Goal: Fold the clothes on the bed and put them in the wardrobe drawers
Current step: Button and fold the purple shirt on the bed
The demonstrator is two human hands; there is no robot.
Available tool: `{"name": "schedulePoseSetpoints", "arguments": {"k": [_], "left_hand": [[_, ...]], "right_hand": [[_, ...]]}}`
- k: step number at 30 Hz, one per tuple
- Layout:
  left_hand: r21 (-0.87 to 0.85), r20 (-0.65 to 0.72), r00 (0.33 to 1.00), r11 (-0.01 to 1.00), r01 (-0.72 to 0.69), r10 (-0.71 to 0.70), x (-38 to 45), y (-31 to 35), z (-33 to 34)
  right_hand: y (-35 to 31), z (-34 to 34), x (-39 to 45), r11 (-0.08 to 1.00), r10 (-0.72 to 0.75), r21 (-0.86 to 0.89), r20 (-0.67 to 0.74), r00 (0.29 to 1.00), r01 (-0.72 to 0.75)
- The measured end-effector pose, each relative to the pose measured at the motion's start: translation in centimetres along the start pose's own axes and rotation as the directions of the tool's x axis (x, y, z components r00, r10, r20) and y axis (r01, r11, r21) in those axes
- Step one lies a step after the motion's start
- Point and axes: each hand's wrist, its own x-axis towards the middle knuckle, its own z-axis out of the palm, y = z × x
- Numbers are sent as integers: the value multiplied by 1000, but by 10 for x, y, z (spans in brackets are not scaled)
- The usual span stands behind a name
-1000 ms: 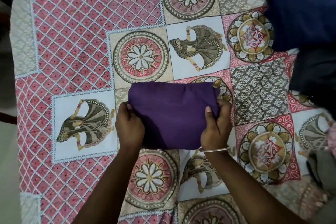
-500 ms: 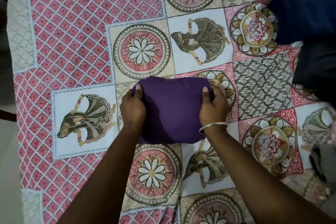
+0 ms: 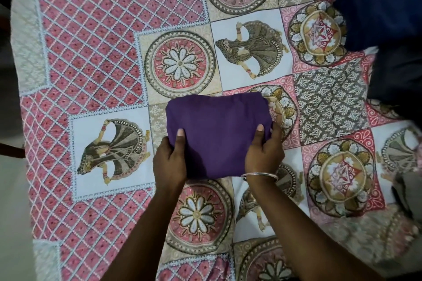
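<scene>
On the patterned bed cover [image 3: 96, 57], mid-frame, folded purple garment [image 3: 217, 130] lies flat. Left hand [image 3: 170, 159] grips its left edge, right hand [image 3: 265, 150] grips its right edge, thumbs on top, fingers curled under. Navy clothes [image 3: 383, 7] piled top right, well apart.

Left hand [image 3: 170, 162] and right hand [image 3: 265, 154] gripping, thumbs on top, forearms extended

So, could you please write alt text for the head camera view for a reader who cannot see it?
Both hands, left hand and right hand, grip a folded purple garment by its near corners on a patterned bedspread. A dark blue garment lies at the far right.
</scene>
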Motion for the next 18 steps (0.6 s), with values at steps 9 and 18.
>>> {"name": "schedulePoseSetpoints", "arguments": {"k": [9, 18], "left_hand": [[-313, 402, 906, 910, 273, -133, 19, 45, -16], [-482, 420, 907, 837, 260, -40, -2, 136, 67]], "right_hand": [[-12, -20, 23, 969, 61, 215, 264, 963, -120], [-38, -95, 123, 900, 34, 423, 161, 986, -100]]}}
